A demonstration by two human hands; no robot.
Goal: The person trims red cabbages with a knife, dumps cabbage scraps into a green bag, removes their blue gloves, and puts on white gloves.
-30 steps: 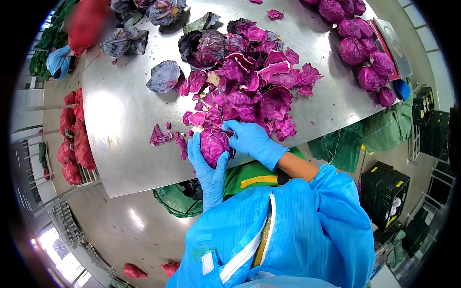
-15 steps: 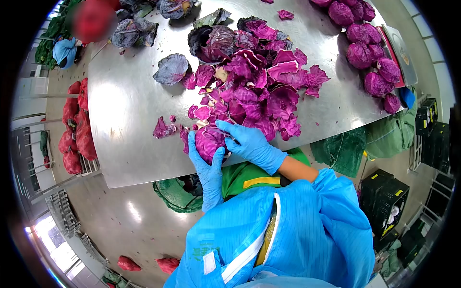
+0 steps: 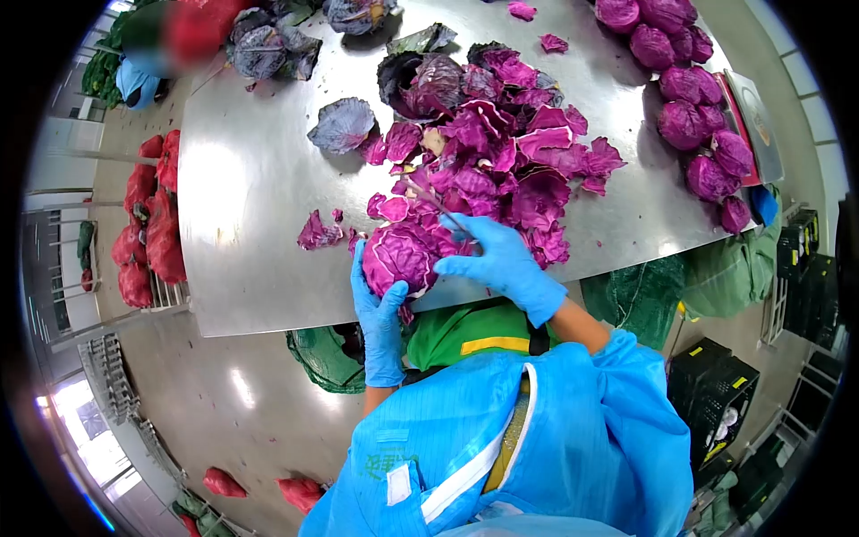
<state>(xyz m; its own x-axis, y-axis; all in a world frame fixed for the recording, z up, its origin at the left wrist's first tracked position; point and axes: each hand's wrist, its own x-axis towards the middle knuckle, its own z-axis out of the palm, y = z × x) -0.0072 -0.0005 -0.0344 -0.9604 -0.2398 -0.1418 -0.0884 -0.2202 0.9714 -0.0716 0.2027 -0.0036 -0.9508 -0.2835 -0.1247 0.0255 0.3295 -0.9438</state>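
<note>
My left hand (image 3: 379, 322), in a blue glove, grips a purple-red cabbage (image 3: 399, 256) from its left and lower side, near the table's front edge. A thin-bladed knife (image 3: 433, 199) is held in my right hand (image 3: 506, 261), also gloved in blue. Its blade points up and to the left, above the cabbage and over the loose leaves, while the thumb reaches toward the cabbage's right side. The handle is mostly hidden by my fingers. Just beyond both hands spreads a heap of stripped cabbage leaves (image 3: 543, 192).
The metal table (image 3: 250, 268) carries trimmed cabbages (image 3: 680, 123) at the right, beside a red-and-grey box (image 3: 756, 125). Untrimmed dark cabbages (image 3: 259, 51) sit at the far left. Green sacks (image 3: 635, 300) and black crates (image 3: 716, 394) stand right; red sacks (image 3: 163, 234) are stacked left.
My right hand has drawn back right from the cabbage, and the knife blade now shows clear of it. The cabbage looks turned in my left hand. The whole view has shifted slightly.
</note>
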